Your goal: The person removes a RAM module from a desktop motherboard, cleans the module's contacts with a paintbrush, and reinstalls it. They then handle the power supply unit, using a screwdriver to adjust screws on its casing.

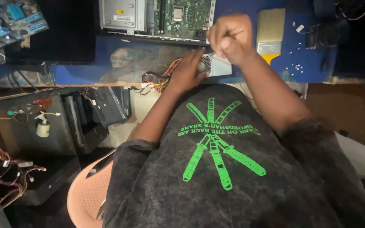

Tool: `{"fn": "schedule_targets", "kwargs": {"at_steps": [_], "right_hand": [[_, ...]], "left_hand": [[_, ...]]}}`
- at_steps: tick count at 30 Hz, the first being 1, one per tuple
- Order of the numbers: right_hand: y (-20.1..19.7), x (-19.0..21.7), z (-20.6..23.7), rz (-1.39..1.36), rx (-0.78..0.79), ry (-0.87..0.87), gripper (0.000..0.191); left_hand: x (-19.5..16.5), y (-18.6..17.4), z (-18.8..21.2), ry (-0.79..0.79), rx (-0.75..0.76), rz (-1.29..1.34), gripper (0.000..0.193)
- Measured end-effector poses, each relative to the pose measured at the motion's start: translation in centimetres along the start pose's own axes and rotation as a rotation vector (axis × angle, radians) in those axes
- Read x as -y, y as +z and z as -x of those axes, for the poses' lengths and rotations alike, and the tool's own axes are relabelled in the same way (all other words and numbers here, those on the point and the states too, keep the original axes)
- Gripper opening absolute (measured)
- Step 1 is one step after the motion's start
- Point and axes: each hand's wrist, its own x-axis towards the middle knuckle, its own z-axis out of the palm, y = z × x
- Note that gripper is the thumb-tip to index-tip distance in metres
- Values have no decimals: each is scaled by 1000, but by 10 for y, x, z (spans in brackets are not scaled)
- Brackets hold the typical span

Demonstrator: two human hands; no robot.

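Note:
A grey metal power supply box (216, 66) with a bundle of coloured wires (159, 79) lies at the front edge of the blue table (81, 74). My left hand (187, 69) rests flat against the box's vented side, steadying it. My right hand (230, 39) is clenched in a fist just above the box's top; whatever it grips is hidden inside the fist. Behind the hands sits an open computer case (125, 14) with a green motherboard (184, 17) exposed.
A wide paintbrush (270, 31) lies right of the case, with small loose screws (296, 67) near it. Another motherboard (9, 19) sits at the far left. Black drive units (106, 105) and wire bundles (5, 177) lie on the floor to the left. I sit on a pink plastic chair (87, 190).

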Motion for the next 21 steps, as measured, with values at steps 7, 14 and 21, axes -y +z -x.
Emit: {"fn": "schedule_targets", "kwargs": {"at_steps": [7, 14, 21], "right_hand": [[-3, 4, 16, 177, 101, 121, 66], [12, -2, 34, 109, -153, 90, 58], [32, 3, 58, 518, -289, -372, 68]], "left_hand": [[-29, -13, -12, 70, -111, 306, 27], [-44, -7, -25, 31, -331, 269, 19], [-80, 3, -32, -20, -425, 201, 27]]}}
